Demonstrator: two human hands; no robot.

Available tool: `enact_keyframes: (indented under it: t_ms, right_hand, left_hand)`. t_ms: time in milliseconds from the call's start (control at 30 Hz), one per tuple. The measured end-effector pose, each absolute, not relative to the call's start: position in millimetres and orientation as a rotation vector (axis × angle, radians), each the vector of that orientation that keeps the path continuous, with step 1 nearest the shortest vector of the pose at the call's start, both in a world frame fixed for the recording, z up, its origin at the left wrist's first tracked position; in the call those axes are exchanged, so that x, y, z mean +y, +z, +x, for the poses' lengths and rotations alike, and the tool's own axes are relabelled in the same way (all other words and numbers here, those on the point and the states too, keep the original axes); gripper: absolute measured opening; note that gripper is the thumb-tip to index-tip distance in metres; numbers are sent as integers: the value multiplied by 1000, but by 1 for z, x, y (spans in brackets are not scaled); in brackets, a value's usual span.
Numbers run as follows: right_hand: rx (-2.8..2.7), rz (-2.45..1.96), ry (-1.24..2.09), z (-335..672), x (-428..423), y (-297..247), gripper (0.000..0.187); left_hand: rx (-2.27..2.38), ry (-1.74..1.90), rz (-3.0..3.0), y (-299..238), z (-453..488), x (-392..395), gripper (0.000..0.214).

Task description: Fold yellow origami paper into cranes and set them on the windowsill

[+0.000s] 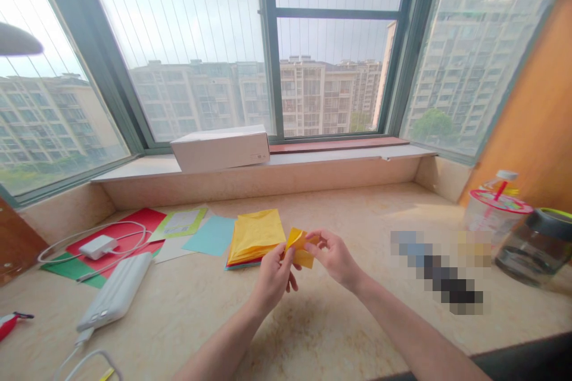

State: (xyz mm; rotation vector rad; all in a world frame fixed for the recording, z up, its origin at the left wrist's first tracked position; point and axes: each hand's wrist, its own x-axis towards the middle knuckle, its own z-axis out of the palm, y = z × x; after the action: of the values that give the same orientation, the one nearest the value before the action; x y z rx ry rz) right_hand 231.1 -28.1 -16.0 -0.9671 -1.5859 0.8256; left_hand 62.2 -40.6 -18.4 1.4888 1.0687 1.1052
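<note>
A small folded piece of yellow paper (302,249) is held above the stone counter (339,321) between both hands. My left hand (273,278) pinches its left edge with fingers closed. My right hand (334,257) grips its right side, thumb and fingers pressed on the paper. Just behind the hands lies a stack of coloured paper sheets (255,237) with a yellow sheet on top.
Loose red, green and blue sheets (210,235) lie at the left with a white charger and cable (99,246) and a white power bank (117,293). A white box (221,149) sits on the window sill. A plastic cup (494,211) and glass jar (534,245) stand right.
</note>
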Motion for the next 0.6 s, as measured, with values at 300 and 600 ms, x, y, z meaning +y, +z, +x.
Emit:
enact_keyframes:
  t_ms: [300, 600]
  right_hand:
    - [-1970, -942, 21, 232, -40, -16, 35]
    - [-2138, -877, -216, 231, -44, -7, 36]
  left_hand:
    - [1015, 1137, 1325, -12, 67, -46, 41]
    - [952, 1245, 1282, -10, 68, -47, 47]
